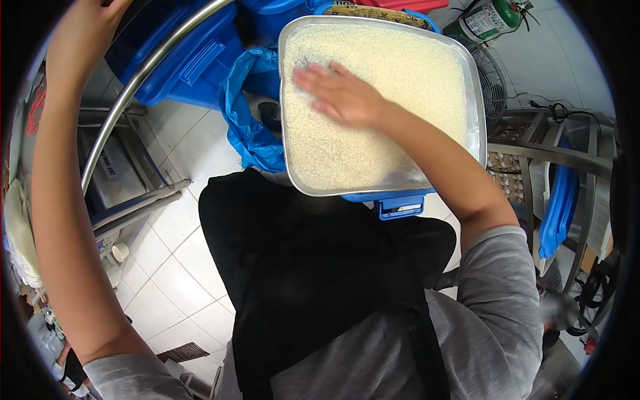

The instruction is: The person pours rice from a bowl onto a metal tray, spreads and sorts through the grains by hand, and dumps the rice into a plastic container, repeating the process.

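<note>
A large metal tray full of pale rice-like grains rests on a blue lidded container. Over the upper left part of the grains is my right hand, palm down with its fingers apart, slightly blurred; whether it touches them is hard to tell. A thinner patch shows near its fingertips. My left hand is raised at the top left, cut by the frame's edge, close to a curved metal rail. Its fingers are mostly hidden.
An open blue bag stands left of the tray, near blue bins. A metal shelf, a fan and a green cylinder are at the right. At far lower left, part of another person shows.
</note>
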Available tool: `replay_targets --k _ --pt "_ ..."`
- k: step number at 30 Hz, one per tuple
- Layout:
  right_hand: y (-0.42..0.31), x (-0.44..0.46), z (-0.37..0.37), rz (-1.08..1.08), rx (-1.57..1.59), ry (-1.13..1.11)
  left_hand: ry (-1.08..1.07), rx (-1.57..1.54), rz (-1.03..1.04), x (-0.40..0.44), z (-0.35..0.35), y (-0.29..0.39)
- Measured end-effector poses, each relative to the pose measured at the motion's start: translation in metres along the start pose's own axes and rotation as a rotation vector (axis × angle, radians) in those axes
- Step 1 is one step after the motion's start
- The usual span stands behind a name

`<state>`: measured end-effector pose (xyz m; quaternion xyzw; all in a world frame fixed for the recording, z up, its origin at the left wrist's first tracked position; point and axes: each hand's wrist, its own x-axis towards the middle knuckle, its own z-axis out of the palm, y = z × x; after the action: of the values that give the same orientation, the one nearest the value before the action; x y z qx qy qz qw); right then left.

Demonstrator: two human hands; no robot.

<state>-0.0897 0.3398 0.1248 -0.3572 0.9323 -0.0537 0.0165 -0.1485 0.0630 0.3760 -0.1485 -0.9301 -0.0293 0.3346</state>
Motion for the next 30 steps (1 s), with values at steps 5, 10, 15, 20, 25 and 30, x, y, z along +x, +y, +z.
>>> replay_targets --k 5,10,15,20,25,30 --pt "0.043 0.033 0.01 0.236 -0.128 0.138 -0.028 -0.011 0.018 -0.005 -0.009 0.008" --pt "0.012 0.018 0.011 0.071 -0.002 0.084 0.035 0.019 0.046 -0.004 -0.008 0.011" --pt "0.029 0.019 -0.003 0.307 0.017 0.062 -0.038 0.028 -0.053 0.001 -0.013 0.013" --pt "0.017 0.042 0.015 0.527 -0.017 0.085 -0.06 -0.039 0.017 0.007 0.018 -0.039" --pt "0.021 0.026 -0.005 0.816 0.014 0.121 -0.159 0.054 -0.02 0.009 0.018 -0.041" --pt "0.034 0.015 0.009 0.91 -0.045 0.115 -0.114 -0.015 0.026 0.008 0.021 -0.044"
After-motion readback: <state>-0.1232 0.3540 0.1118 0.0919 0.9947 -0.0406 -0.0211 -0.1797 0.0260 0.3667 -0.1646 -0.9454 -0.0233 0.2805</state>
